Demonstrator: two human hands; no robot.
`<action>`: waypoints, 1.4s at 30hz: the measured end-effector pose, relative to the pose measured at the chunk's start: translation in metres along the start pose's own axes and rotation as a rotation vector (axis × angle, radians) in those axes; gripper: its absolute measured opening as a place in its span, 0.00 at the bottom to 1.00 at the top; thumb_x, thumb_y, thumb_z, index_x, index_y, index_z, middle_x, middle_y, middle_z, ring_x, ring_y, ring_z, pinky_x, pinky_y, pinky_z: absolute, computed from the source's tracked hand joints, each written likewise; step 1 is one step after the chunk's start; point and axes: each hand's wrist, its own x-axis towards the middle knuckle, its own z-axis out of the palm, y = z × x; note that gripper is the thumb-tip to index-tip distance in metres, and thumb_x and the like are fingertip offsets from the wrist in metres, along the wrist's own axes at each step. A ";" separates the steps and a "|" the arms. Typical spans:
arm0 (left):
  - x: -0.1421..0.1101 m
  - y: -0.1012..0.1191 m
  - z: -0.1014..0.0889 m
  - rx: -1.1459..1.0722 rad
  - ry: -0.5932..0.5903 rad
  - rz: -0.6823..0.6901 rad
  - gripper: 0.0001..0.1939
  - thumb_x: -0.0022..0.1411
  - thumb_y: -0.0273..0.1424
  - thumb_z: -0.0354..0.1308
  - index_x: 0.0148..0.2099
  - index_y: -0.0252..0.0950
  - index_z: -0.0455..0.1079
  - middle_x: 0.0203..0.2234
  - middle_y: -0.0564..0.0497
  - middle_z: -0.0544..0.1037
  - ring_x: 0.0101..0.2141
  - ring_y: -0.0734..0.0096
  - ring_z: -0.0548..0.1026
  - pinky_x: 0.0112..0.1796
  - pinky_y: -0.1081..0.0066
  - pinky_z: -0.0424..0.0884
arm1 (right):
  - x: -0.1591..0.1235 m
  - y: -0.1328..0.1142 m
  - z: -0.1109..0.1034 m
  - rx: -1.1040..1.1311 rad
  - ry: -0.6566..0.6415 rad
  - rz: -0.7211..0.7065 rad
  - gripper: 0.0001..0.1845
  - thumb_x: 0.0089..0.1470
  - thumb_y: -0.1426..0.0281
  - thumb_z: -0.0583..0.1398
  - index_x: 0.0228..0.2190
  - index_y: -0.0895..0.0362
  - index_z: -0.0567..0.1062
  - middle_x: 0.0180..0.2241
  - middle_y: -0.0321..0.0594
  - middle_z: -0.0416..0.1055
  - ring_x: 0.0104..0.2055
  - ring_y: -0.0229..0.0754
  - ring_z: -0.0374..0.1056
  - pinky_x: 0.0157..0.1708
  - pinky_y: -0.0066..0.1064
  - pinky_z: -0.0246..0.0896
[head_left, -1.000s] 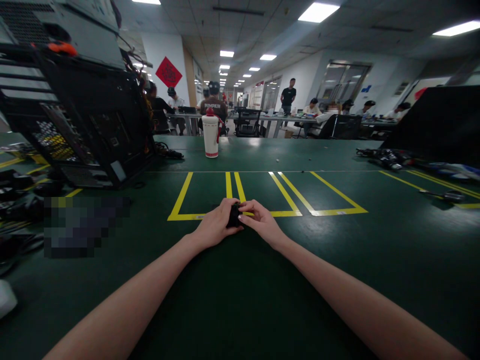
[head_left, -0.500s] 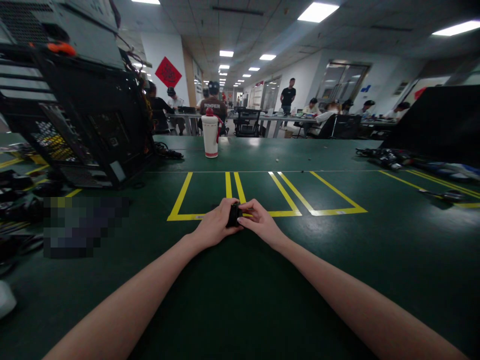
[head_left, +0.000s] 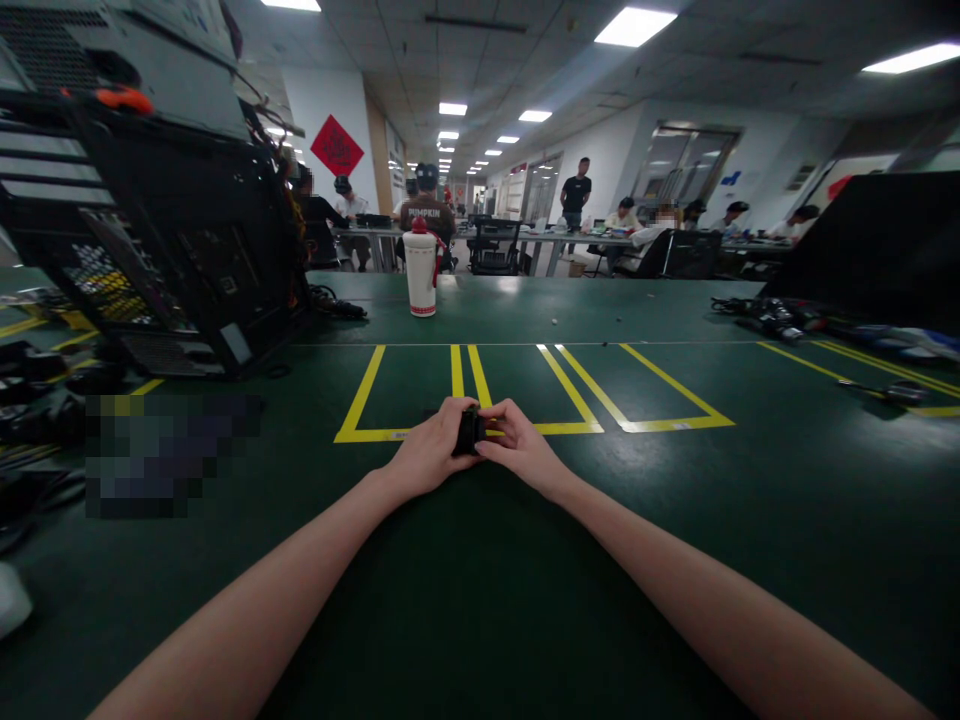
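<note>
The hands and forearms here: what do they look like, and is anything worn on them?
The left hand and right hand are human and ungloved. The left forearm and right forearm show no sleeve, watch, bracelet or cable. The fingers are too small to rule out rings.

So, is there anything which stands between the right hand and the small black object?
Nothing visible does: the right hand already has its fingers at the near edge of the small black object. The left hand grips it from the opposite side.
</note>
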 end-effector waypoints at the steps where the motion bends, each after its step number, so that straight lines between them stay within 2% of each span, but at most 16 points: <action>1: 0.000 0.000 0.000 0.004 0.001 0.000 0.29 0.51 0.34 0.57 0.52 0.40 0.46 0.46 0.46 0.62 0.41 0.60 0.70 0.36 0.61 0.70 | 0.000 0.000 0.000 0.006 0.005 -0.005 0.14 0.45 0.71 0.59 0.35 0.52 0.63 0.41 0.36 0.62 0.45 0.41 0.62 0.46 0.40 0.60; 5: 0.001 0.000 0.001 0.028 0.027 0.004 0.30 0.50 0.34 0.58 0.52 0.39 0.47 0.45 0.46 0.62 0.41 0.58 0.70 0.36 0.60 0.69 | 0.001 -0.001 0.001 0.044 0.009 -0.013 0.12 0.45 0.69 0.59 0.33 0.53 0.63 0.38 0.35 0.63 0.43 0.40 0.63 0.44 0.39 0.61; 12: 0.001 0.001 0.000 0.021 0.016 -0.002 0.30 0.50 0.35 0.58 0.52 0.39 0.47 0.45 0.46 0.62 0.41 0.59 0.69 0.36 0.61 0.69 | 0.001 -0.003 -0.001 -0.008 -0.015 0.039 0.16 0.46 0.69 0.58 0.39 0.53 0.63 0.42 0.38 0.62 0.47 0.42 0.61 0.47 0.41 0.58; 18: 0.001 0.001 0.000 0.016 -0.002 -0.016 0.29 0.51 0.34 0.57 0.52 0.40 0.46 0.46 0.46 0.61 0.42 0.59 0.69 0.37 0.60 0.69 | 0.000 -0.003 0.000 -0.030 -0.005 -0.003 0.16 0.44 0.70 0.60 0.37 0.52 0.63 0.43 0.37 0.60 0.47 0.42 0.59 0.46 0.42 0.59; 24: 0.000 0.002 0.000 0.010 0.007 -0.005 0.29 0.51 0.35 0.57 0.52 0.40 0.46 0.45 0.46 0.62 0.42 0.58 0.69 0.36 0.60 0.69 | 0.000 -0.003 0.000 -0.017 -0.001 -0.019 0.12 0.46 0.69 0.58 0.35 0.52 0.64 0.40 0.36 0.61 0.46 0.41 0.61 0.45 0.41 0.60; 30: 0.000 0.002 -0.001 0.012 -0.001 -0.012 0.29 0.52 0.35 0.57 0.52 0.40 0.46 0.45 0.46 0.63 0.41 0.58 0.70 0.36 0.60 0.70 | 0.000 -0.004 -0.001 -0.041 -0.003 0.030 0.17 0.46 0.69 0.58 0.40 0.53 0.62 0.43 0.39 0.61 0.47 0.42 0.60 0.47 0.43 0.57; 42: 0.000 0.001 0.000 0.011 0.023 0.014 0.30 0.51 0.35 0.58 0.52 0.39 0.47 0.44 0.46 0.62 0.41 0.59 0.69 0.37 0.60 0.69 | 0.001 -0.002 0.000 -0.028 0.025 -0.039 0.10 0.47 0.68 0.58 0.35 0.53 0.65 0.39 0.36 0.62 0.45 0.41 0.61 0.45 0.39 0.58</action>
